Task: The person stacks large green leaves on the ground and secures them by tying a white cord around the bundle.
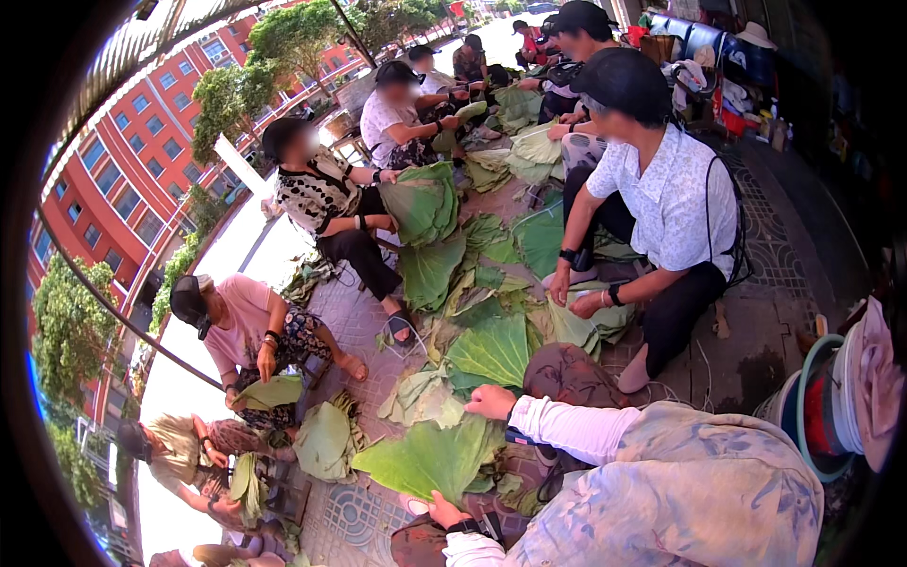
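Note:
A broad green leaf (pixel 429 457) with pale veins is spread out before me. My left hand (pixel 446 509) pinches its lower edge between thumb and fingers. My right hand (pixel 492 402) hangs with curled fingers just above the leaf's upper edge; whether something thin is between the fingertips cannot be made out. Beside that hand, dry yellowish leaves (pixel 425 397) lie on the ground. A large bright green leaf (pixel 489 351) rests beyond it, close to my knee (pixel 570 375) in patterned trousers. Both my wrists carry dark bands.
Several seated people surround the leaf heap (pixel 496 283), handling leaves. One in a white shirt (pixel 655 198) sits close on my right. A leaf stack (pixel 326 439) lies on the patterned paving (pixel 354 510). Buckets (pixel 815 404) stand at the right edge.

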A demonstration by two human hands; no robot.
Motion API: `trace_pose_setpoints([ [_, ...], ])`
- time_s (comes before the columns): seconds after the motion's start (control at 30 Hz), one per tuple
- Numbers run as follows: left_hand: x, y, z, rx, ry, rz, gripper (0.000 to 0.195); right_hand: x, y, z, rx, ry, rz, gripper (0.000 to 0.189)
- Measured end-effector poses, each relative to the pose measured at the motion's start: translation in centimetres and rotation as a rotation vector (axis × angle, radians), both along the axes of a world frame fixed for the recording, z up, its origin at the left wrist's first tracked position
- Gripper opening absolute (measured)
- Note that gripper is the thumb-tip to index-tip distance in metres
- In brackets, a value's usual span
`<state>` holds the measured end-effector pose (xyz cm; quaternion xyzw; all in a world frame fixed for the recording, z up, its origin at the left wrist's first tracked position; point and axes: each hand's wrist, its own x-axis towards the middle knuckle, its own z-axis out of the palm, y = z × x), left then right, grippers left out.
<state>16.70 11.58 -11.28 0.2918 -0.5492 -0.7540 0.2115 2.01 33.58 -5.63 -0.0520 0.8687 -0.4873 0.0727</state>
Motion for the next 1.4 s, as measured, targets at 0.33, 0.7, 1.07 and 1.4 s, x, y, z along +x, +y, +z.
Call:
trace_pose_setpoints([
  [0.33, -0.2, -1.3, -1.9, 0.055, -0.056, 0.096, 0.032, 0.0, 0.3, 0.1, -0.246, -0.183, 0.072, 0.030],
  [0.7, -0.4, -0.2, -0.4, 0.038, -0.099, 0.120, 0.031, -1.1, -0.3, -2.0, -0.261, -0.015, -0.085, 0.030],
  [1.07, -0.2, -0.2, -0.8, 0.068, -0.077, 0.131, 0.038, -0.6, 0.0, -1.5, -0.455, -0.109, -0.182, 0.030],
  [1.4, 0.0, -1.5, -2.9, 0.222, -0.060, 0.169, 0.036, -0.8, -1.0, -2.4, -0.532, -0.272, -0.238, 0.051],
])
